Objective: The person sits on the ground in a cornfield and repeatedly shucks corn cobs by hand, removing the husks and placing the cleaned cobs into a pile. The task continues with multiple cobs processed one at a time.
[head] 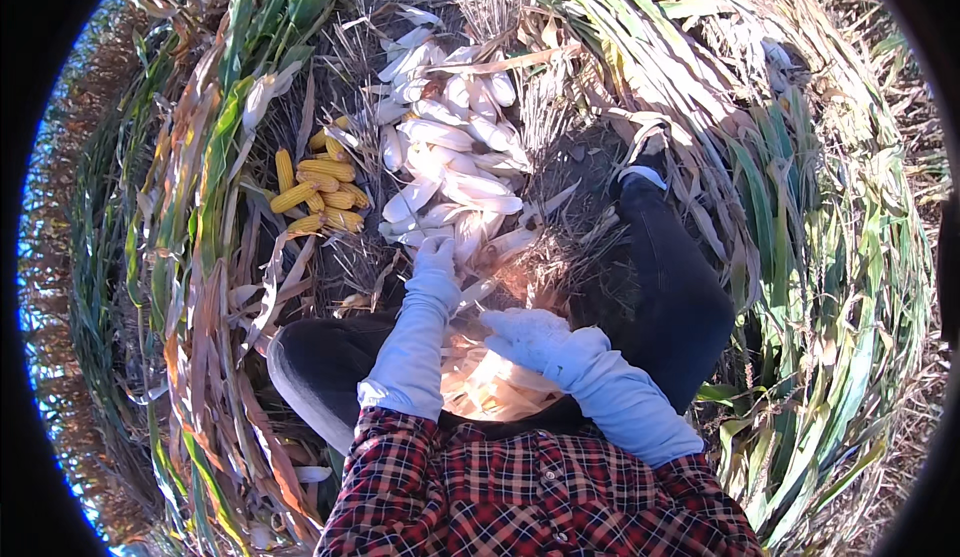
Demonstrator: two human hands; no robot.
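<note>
Both my hands wear white gloves with long cloth sleeves. My left hand [435, 254] reaches to the near edge of a pile of corn ears in pale husks [450, 152]; its fingertips touch or nearly touch a husked-over ear, and whether they grip it cannot be made out. Low in front of my body, my right hand [529, 334] is held over loose torn husks [487, 384] that lie between my legs. Its fingers point left, and its palm side is hidden. Bare yellow corn cobs [322, 182] form a small heap left of the pile.
Cut corn stalks with green and dry leaves [217, 182] lie along the left side. More stalks [675, 69] run down the right. My bent legs in dark trousers [675, 279] frame the husks. Dry stubble [544, 106] stands beside the pile.
</note>
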